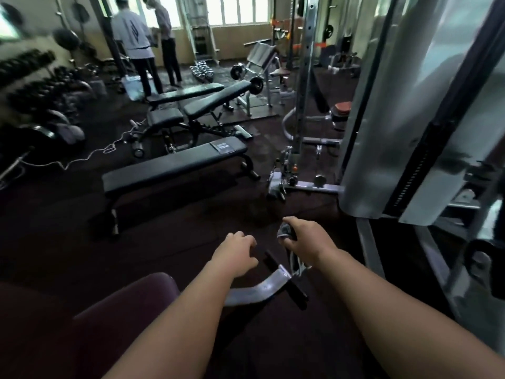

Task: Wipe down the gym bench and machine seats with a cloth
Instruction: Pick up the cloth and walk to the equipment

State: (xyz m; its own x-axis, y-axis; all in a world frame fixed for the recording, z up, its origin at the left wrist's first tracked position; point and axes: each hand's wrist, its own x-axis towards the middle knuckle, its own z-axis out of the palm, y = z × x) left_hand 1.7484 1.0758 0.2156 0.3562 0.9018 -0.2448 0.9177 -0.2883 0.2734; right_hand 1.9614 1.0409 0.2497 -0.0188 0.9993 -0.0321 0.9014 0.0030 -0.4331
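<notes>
My right hand [303,237] grips a bunched grey cloth [285,231] out in front of me, above the dark floor. My left hand [236,251] hangs beside it with loosely curled fingers and holds nothing. A maroon padded machine seat [120,310] lies below my left forearm, with a curved grey metal frame arm [257,289] beyond it. A flat black bench [169,166] stands ahead on the left. Behind it are an adjustable black bench [196,108] and another flat black bench [185,93].
A tall silver cable machine [404,119] fills the right side, its base and pulleys [289,179] on the floor. A dumbbell rack [32,86] lines the left wall. A white cord [90,155] trails on the floor. Two people [147,42] stand at the back.
</notes>
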